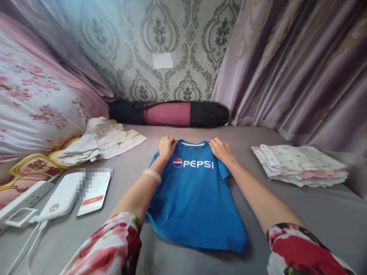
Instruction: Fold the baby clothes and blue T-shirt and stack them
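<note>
Blue short-sleeved fabric T-shirt with white "PEPSI" lettering (197, 206) lies front up on a smooth grey bedsheet (241, 139), between the two forearms, collar far, hem near. Left hand (167, 148): fingers bent in close, little gap, pinching the shirt at the shoulder seam beside the collar. Right hand (220, 149): same at the opposite shoulder, fingertips drawn together on the cloth; thumb mostly hidden. Judgement: the paired hold probably keeps the neckline spread and the shoulders level, the seams giving firmer purchase than the loose body. Hem lies unheld; left edge ripples, presumably for lack of tension there. Right of the shirt, well apart: a flat stack of folded white patterned cloths (301, 164), likely set aside so the middle stays workable. Left: a crumpled off-white cloth (106, 139); nearer, a white-screened slim phone (93, 202) next to a white rounded plastic power bank (61, 198), the latter probably kept near the white plastic power strip (31, 196) for its cable's reach.
</note>
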Motion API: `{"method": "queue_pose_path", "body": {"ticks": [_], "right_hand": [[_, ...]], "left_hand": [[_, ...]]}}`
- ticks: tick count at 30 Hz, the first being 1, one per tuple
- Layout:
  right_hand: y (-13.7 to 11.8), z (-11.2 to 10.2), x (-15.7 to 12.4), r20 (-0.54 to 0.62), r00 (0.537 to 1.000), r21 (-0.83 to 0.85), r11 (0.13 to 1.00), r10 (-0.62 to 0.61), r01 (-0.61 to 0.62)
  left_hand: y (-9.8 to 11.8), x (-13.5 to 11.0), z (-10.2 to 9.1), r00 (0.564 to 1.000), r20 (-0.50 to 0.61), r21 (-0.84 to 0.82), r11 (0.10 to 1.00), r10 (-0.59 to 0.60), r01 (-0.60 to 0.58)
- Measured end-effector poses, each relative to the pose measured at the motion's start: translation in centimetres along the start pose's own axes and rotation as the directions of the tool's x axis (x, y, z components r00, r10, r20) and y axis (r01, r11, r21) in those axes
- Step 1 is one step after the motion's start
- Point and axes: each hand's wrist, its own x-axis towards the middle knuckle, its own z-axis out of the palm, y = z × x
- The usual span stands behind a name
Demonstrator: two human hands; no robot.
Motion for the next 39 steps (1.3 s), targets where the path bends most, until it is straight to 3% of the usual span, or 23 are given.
{"method": "queue_pose_path", "body": {"ticks": [12,18,27,30,32,35,39], "right_hand": [[1.2,3.6,5.3,0.023,0.993,-0.071,0.991,-0.116,0.118],[1.6,4.2,7.0,0.024,0.985,-0.102,0.979,-0.173,0.175],[1.9,4.5,8.6,0.054,0.987,-0.068,0.986,-0.149,0.152],[2.0,5.0,8.6,0.071,0.992,0.029,0.995,-0.101,0.099],[2.2,5.2,8.7,0.096,0.995,0.17,0.985,-0.016,0.0],[3.2,4.9,8.9,0.2,0.97,0.411,0.887,0.138,-0.211],[5.7,3.8,8.5,0.355,0.91,0.521,0.763,0.215,-0.384]], "left_hand": [[-0.5,3.2,2.2,0.997,0.073,0.106,0.994,-0.029,0.021],[-0.7,4.3,2.8,0.993,0.109,0.151,0.988,-0.054,0.038],[-0.4,6.3,3.4,0.99,0.126,0.182,0.983,-0.062,0.038],[-0.5,6.8,3.4,0.966,0.23,0.179,0.981,-0.118,0.077],[-1.1,7.1,3.2,0.931,0.313,0.155,0.978,-0.186,0.143],[-3.0,7.4,2.2,0.872,0.4,0.09,0.959,-0.283,0.27],[-6.7,6.8,0.4,0.825,0.468,-0.127,0.899,-0.318,0.418]]}}
